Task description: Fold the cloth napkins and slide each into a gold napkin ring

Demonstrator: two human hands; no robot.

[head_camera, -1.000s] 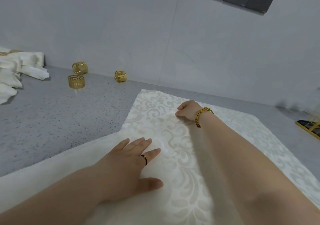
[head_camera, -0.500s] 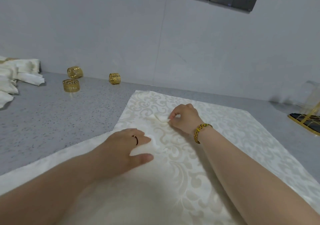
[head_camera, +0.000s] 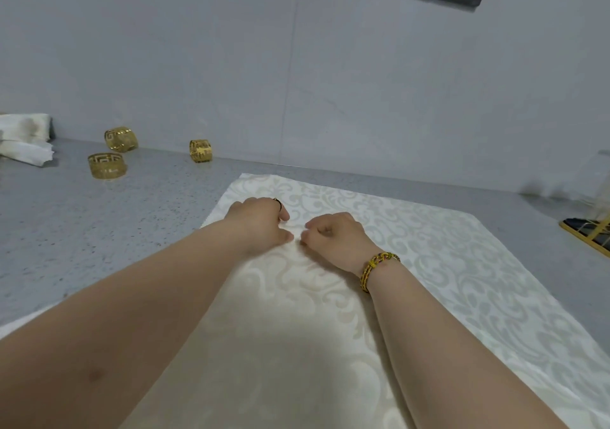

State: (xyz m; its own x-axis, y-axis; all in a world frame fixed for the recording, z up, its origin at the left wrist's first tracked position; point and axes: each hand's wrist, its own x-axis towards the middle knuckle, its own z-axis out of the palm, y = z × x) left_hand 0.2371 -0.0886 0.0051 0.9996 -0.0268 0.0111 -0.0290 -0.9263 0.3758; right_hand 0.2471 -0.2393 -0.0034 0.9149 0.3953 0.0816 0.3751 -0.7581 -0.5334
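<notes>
Together, left grip [head_camera: 260, 227], right grip [head_camera: 333, 237] pinch napkin [head_camera: 462, 280].

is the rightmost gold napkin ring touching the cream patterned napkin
Apart. The head view shows bare grey counter between the gold openwork napkin ring and the cream patterned cloth napkin.

The napkin pile [head_camera: 23, 131] and gold rack [head_camera: 591, 232] are cut off at the view's edges.
</notes>
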